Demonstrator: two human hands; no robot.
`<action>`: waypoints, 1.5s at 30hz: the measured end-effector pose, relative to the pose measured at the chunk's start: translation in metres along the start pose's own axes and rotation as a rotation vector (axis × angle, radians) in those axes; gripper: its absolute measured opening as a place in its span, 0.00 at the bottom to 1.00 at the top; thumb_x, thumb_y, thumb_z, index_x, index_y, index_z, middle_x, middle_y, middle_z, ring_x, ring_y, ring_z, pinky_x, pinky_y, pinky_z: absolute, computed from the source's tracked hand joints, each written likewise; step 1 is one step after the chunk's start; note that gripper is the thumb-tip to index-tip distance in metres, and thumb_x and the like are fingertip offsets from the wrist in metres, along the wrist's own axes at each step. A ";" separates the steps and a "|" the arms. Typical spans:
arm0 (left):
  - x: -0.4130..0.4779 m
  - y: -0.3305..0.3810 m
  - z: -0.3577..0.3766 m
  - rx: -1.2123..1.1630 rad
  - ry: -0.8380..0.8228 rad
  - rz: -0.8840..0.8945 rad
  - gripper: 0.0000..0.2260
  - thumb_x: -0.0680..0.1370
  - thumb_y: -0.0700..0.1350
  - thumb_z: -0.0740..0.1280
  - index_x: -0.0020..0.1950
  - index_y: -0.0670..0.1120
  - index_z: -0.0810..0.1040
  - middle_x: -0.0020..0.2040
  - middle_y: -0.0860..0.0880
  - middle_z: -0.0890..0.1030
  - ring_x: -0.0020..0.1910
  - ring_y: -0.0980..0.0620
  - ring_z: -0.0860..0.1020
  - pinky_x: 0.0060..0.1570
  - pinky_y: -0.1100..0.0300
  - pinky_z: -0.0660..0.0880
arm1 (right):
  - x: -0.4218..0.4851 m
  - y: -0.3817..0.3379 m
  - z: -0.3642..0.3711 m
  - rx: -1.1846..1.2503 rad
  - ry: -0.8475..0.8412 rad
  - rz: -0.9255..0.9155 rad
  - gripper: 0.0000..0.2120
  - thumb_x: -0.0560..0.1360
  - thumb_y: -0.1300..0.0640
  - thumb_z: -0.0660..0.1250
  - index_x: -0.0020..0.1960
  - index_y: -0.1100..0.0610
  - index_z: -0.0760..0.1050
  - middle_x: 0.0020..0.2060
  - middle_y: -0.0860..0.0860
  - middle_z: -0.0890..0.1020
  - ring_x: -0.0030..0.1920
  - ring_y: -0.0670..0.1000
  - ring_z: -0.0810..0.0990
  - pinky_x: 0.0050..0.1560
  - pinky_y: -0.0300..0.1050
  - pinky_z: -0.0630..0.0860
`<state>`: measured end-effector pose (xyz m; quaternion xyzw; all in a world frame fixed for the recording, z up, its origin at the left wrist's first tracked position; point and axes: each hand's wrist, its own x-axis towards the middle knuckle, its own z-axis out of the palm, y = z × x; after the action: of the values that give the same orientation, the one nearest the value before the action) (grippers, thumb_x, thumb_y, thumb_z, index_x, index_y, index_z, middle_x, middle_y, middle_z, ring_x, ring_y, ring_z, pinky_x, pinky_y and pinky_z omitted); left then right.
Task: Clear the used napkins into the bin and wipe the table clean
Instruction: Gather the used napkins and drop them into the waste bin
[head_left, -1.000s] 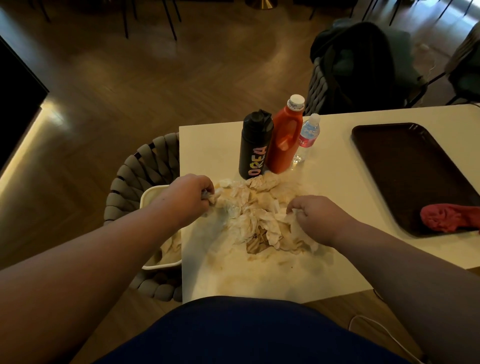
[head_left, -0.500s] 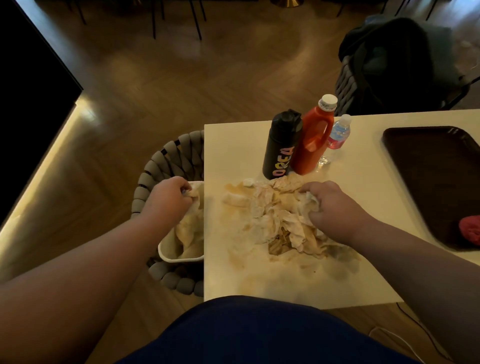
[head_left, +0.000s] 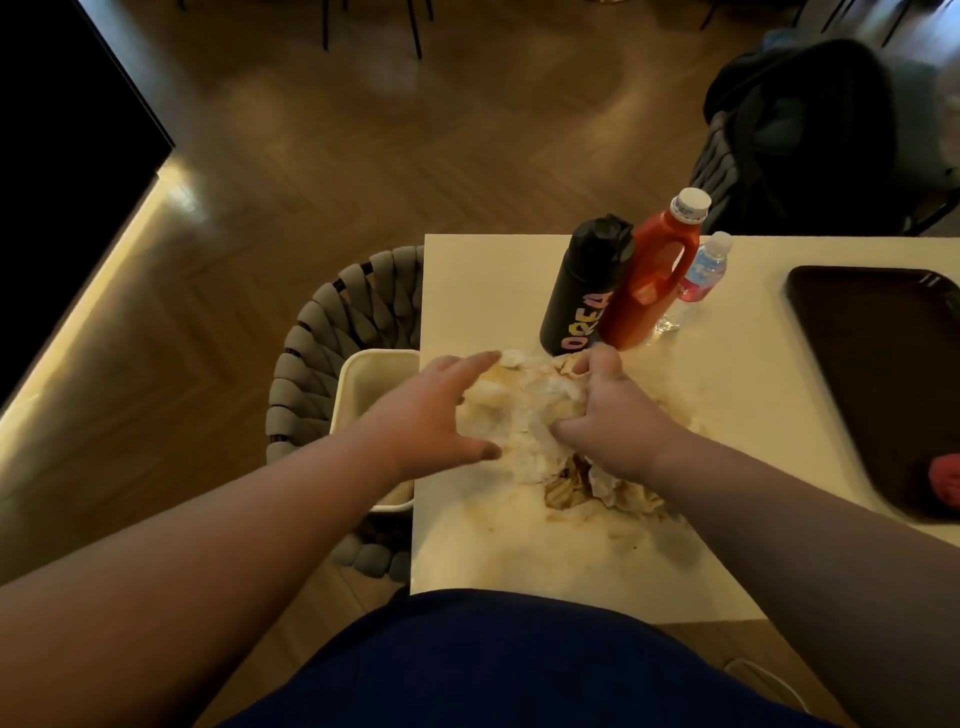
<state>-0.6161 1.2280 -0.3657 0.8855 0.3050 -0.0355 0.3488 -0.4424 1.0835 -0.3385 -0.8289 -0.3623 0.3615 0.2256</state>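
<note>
A heap of crumpled, brown-stained used napkins (head_left: 524, 415) lies on the cream table (head_left: 571, 561), which shows brown smears around the heap. My left hand (head_left: 426, 421) reaches over the table's left edge with fingers spread, touching the heap's left side and holding nothing. My right hand (head_left: 613, 421) presses on the heap's right side, fingers curled into the napkins. A cream bin (head_left: 363, 384) stands off the table's left edge, partly hidden by my left arm.
Behind the heap stand a black bottle (head_left: 587, 291), a red bottle (head_left: 654, 275) and a small clear water bottle (head_left: 701, 270). A dark tray (head_left: 872, 364) with a red cloth (head_left: 945, 478) lies at right. The bin rests on a woven grey chair (head_left: 332, 332).
My left hand dropped its napkins at the bin and came back, open, to the heap. My right hand stayed on the heap and gathered it leftward.
</note>
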 end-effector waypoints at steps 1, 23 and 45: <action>-0.002 0.013 -0.001 0.025 -0.014 0.063 0.45 0.69 0.58 0.79 0.79 0.65 0.56 0.75 0.57 0.66 0.63 0.58 0.74 0.57 0.61 0.78 | 0.000 -0.005 0.002 0.034 -0.015 -0.005 0.30 0.75 0.56 0.72 0.66 0.48 0.55 0.49 0.51 0.76 0.46 0.48 0.79 0.40 0.39 0.77; 0.013 -0.114 0.019 0.428 -0.020 -0.415 0.18 0.78 0.43 0.71 0.68 0.51 0.78 0.51 0.49 0.82 0.46 0.52 0.82 0.49 0.55 0.83 | -0.015 0.082 -0.017 0.109 0.054 0.266 0.24 0.76 0.53 0.72 0.70 0.50 0.71 0.55 0.49 0.78 0.48 0.48 0.79 0.39 0.42 0.74; 0.072 0.084 0.085 0.374 -0.171 0.242 0.22 0.79 0.55 0.68 0.73 0.56 0.72 0.67 0.52 0.76 0.65 0.49 0.74 0.60 0.51 0.77 | -0.060 0.146 -0.031 -0.140 0.265 0.216 0.13 0.75 0.55 0.71 0.60 0.52 0.79 0.41 0.49 0.77 0.40 0.47 0.74 0.36 0.42 0.68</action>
<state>-0.4978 1.1625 -0.3995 0.9585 0.1541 -0.1243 0.2052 -0.3833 0.9416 -0.3861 -0.9171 -0.2624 0.2454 0.1730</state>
